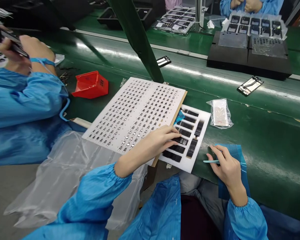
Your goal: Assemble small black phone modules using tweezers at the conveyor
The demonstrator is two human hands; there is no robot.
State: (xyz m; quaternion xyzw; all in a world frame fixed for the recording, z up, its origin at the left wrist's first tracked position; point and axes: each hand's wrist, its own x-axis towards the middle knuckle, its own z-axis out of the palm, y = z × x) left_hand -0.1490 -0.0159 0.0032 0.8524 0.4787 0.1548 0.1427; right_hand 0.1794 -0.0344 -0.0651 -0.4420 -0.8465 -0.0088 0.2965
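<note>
My left hand (pixel 163 138) reaches over a white foam tray (pixel 200 133), its fingers bent and close together at the slots of thin black strip parts (pixel 184 125). Whether a part is between those fingertips is hidden. In my right hand (pixel 227 168) is a pair of light blue tweezers (pixel 211 161), its tip pointing left toward the tray. That hand is above a blue perforated sheet (pixel 243 173) at the bench edge. Partly overlapping the foam tray, a large white board (pixel 141 110) carries rows of small dark metallic parts.
A red bin (pixel 91 85) stands behind the board. Phone frames (pixel 250 85) and a bagged white piece (pixel 220 113) lie on the green bench. A slanted green post (pixel 140 43) rises behind. At left, a co-worker's blue sleeve (pixel 27 96) is close; clear plastic (pixel 65 173) hangs in front.
</note>
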